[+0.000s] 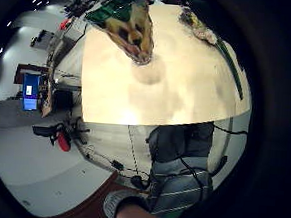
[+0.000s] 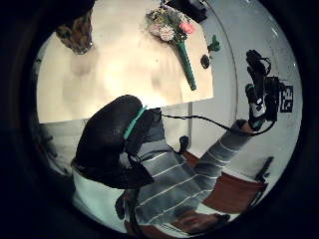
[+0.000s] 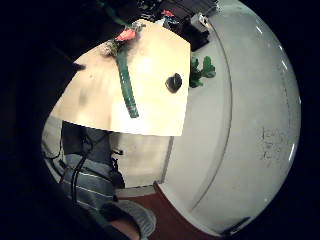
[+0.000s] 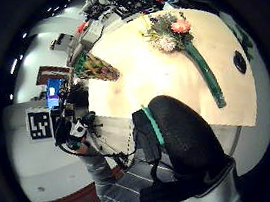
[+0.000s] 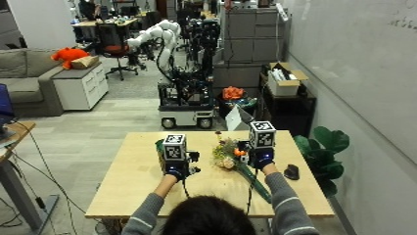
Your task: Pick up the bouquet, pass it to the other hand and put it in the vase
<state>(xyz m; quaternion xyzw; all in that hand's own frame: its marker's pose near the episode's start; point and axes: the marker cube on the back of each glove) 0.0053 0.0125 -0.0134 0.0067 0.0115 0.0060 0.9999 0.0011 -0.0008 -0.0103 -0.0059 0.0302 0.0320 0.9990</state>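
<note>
A light wooden table [image 5: 130, 191] carries everything. Toward its left part, a cone-shaped vase with a green and yellow-brown pattern [image 4: 95, 67] stands upright; in the outside view it is largely hidden behind the raised left hand [image 5: 176, 169]. That hand hovers above the table holding nothing; how its fingers are set cannot be told.

Near the table's middle lies the bouquet of pale flowers with one pink bloom and a long green wrapped stem [image 5: 238, 164], flat on the surface. Its long axis runs diagonally: the flower head points toward the far edge and slightly left, the stem end toward the near right corner.

The right hand [image 5: 262, 157] is raised over the bouquet's stem, apart from it in the palm views; its fingers cannot be made out.

A small dark rounded object [image 5: 291, 171] sits near the right edge.
</note>
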